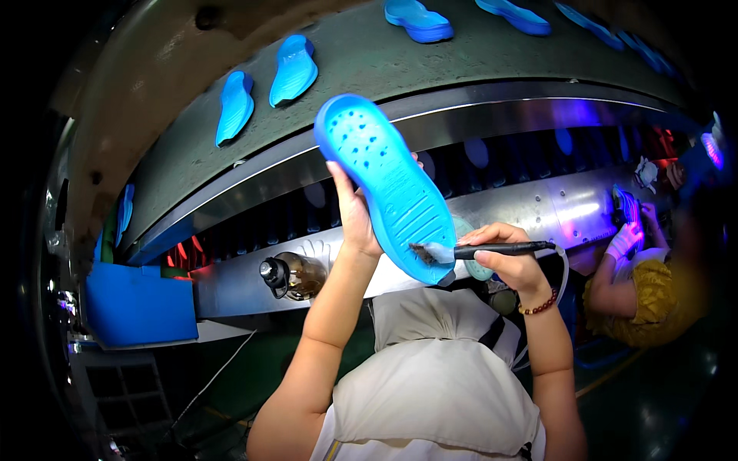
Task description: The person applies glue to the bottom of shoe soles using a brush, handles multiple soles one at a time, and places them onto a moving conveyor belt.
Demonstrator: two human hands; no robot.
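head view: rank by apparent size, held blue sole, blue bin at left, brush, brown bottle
1. Held blue sole, in the left hand; close to the camera, so its lead is unsure.
2. Blue bin; looks close to the sole in area.
3. Brush, in the right hand.
4. Brown bottle.

Blue shoe sole (388,184) held tilted (tread up); black-handled brush (477,250) touching heel.

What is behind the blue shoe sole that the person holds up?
Behind the blue shoe sole a metal rail and the left hand show; its fingers are mostly covered.
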